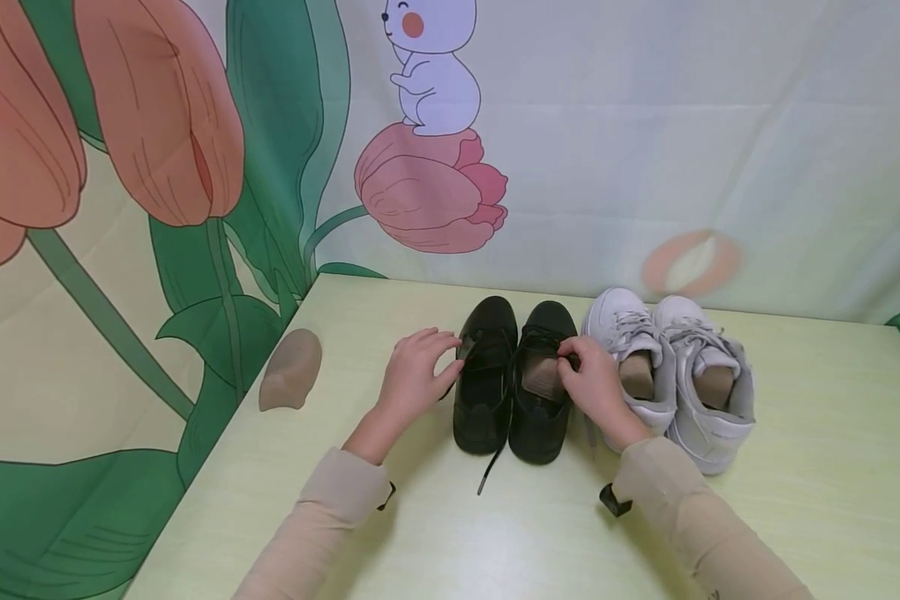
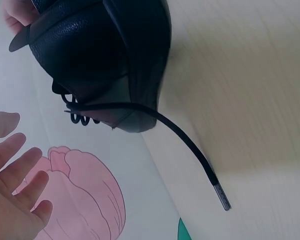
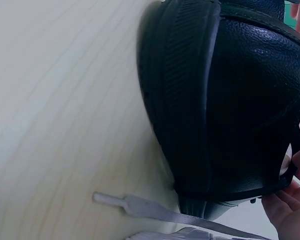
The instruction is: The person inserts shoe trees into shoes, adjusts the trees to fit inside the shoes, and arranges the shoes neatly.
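Note:
Two black leather lace-up shoes stand side by side on the table, toes away from me. My right hand [image 1: 592, 379] is at the right black shoe [image 1: 537, 442]; in the right wrist view its fingertips pinch a black shoelace [image 3: 250, 193] that runs across the shoe's side. A brown insert [image 1: 540, 379] sits inside that shoe. My left hand [image 1: 412, 371] is beside the left black shoe [image 1: 476, 429], fingers spread and holding nothing. In the left wrist view, a loose black lace [image 2: 180, 132] with a metal tip hangs past the shoe.
Right of the black shoes stand two white lace-up shoes [image 1: 708, 450], each with a brown insert inside. Another brown insert [image 1: 292, 371] lies near the table's left edge. A printed cloth [image 1: 607, 150] with tulips hangs behind the table.

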`<move>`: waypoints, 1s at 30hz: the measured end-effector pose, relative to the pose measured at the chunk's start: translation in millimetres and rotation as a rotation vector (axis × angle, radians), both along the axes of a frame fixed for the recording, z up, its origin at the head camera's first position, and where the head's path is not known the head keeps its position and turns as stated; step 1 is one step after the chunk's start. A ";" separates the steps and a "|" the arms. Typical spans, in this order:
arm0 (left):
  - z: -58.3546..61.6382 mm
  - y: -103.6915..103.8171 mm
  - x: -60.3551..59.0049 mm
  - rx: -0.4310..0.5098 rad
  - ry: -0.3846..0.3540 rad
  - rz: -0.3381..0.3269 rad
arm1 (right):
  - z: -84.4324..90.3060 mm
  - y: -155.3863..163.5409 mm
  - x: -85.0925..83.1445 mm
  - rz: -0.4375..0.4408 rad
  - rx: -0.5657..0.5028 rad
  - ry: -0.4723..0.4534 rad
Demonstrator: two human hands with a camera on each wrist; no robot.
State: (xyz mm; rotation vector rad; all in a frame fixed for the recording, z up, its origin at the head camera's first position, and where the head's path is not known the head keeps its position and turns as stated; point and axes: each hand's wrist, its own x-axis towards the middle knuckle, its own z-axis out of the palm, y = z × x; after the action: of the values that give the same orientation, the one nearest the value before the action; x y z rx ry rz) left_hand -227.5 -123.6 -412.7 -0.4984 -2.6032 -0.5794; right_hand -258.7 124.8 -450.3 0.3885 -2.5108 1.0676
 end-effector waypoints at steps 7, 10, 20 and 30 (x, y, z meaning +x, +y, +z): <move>1.7 -12.8 2.5 0.031 0.011 0.014 | 2.6 0.5 0.3 0.014 -0.004 -0.027; 2.6 -18.2 3.7 0.042 0.003 0.029 | 4.3 0.3 1.0 0.021 -0.017 -0.033; 3.8 -30.0 5.0 0.059 -0.032 0.068 | 11.4 -3.2 4.8 0.021 -0.046 -0.053; 3.3 -45.7 6.4 0.076 -0.048 0.114 | 15.5 -8.7 5.8 0.032 -0.002 -0.059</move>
State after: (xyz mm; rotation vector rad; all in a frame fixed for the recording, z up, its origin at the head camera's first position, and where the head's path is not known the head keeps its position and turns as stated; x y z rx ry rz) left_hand -221.1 -169.3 -409.4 -0.3136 -2.6229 -0.6574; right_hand -252.8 116.1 -434.8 0.4040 -2.5631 1.1093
